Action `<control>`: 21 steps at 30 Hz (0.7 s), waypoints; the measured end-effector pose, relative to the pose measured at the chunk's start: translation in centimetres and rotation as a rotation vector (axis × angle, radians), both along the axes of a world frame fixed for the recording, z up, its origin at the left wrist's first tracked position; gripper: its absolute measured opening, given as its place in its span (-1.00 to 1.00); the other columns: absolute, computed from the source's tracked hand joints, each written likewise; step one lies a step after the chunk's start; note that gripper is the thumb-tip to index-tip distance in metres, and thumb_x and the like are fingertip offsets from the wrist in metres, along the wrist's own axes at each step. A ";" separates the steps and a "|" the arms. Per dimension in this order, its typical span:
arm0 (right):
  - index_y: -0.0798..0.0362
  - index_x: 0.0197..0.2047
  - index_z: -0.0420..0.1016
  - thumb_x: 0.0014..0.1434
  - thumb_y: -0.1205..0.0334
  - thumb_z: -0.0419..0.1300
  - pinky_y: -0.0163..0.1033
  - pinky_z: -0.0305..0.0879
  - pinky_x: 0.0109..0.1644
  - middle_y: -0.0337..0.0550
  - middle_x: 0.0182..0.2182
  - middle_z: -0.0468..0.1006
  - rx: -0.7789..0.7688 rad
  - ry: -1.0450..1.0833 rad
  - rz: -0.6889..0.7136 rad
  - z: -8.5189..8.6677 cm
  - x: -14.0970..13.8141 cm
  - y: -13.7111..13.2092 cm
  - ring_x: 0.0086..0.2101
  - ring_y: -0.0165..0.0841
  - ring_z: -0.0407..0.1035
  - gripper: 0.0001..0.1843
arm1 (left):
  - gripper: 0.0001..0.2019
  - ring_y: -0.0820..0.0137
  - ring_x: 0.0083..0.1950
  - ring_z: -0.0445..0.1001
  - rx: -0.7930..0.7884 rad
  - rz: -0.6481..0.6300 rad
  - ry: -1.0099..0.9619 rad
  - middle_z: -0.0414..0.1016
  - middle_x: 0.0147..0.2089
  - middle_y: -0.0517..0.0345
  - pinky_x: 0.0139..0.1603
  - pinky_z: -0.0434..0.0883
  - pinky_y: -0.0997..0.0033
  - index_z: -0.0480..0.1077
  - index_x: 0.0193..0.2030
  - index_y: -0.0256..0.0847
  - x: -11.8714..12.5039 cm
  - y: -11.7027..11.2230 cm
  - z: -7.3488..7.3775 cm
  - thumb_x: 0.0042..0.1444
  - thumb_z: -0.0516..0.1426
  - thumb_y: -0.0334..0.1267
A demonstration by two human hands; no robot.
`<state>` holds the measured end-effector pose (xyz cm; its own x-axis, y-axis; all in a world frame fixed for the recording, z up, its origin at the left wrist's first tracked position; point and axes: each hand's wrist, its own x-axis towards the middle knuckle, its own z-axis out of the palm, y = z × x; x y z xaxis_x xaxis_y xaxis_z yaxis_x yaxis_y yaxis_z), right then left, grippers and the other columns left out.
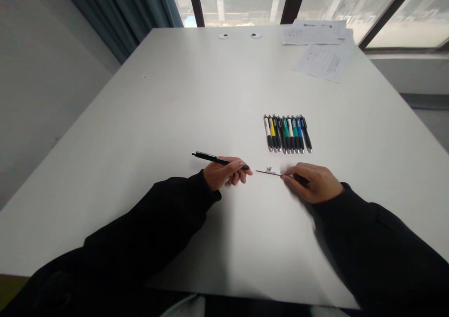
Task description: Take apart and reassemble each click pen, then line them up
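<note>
My left hand point(224, 173) is closed around a black pen barrel point(210, 157) that sticks out to the left, just above the white table point(140, 134). My right hand point(314, 181) pinches a thin dark pen refill point(268, 172) whose tip points left toward the barrel's open end. A small silvery part point(269, 169) lies on the table beside the refill. A gap of a few centimetres separates the two hands.
A neat row of several pens point(287, 133) with white, yellow, green, blue and black bodies lies beyond my right hand. Printed paper sheets point(324, 50) rest at the far right corner. Two round cable grommets point(240, 35) sit near the far edge, by the window.
</note>
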<state>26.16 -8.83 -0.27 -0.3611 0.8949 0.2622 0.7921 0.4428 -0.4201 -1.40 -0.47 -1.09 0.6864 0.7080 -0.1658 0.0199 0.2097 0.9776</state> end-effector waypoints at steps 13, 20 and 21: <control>0.09 -0.13 0.49 0.29 0.26 0.16 -0.35 0.28 -0.44 -0.19 -0.51 0.49 0.094 0.190 0.196 2.0 -4.8 -1.6 -0.54 -0.44 0.36 -0.87 | -0.45 0.31 -0.25 0.49 0.203 -0.362 -0.010 0.58 -0.29 -0.04 -0.21 0.42 0.35 0.53 -0.34 -0.27 1.3 -2.4 0.3 0.13 0.09 0.26; 0.12 -0.14 0.48 0.29 0.30 0.11 -0.33 0.27 -0.45 -0.15 -0.50 0.49 0.067 0.147 0.192 1.8 -4.0 -1.8 -0.54 -0.41 0.35 -0.85 | -0.41 0.34 -0.27 0.49 0.380 -0.215 0.044 0.55 -0.26 -0.04 -0.19 0.42 0.36 0.52 -0.07 -0.31 1.0 -1.7 -0.4 0.01 0.23 0.21; 0.11 -0.14 0.48 0.28 0.30 0.11 -0.33 0.28 -0.45 -0.15 -0.50 0.50 0.053 0.144 0.174 1.7 -3.6 -1.9 -0.54 -0.41 0.36 -0.85 | -0.40 0.38 -0.33 0.47 0.342 -0.166 0.039 0.54 -0.30 -0.01 -0.26 0.41 0.40 0.50 -0.05 -0.34 0.7 -1.4 -0.5 -0.05 0.29 0.17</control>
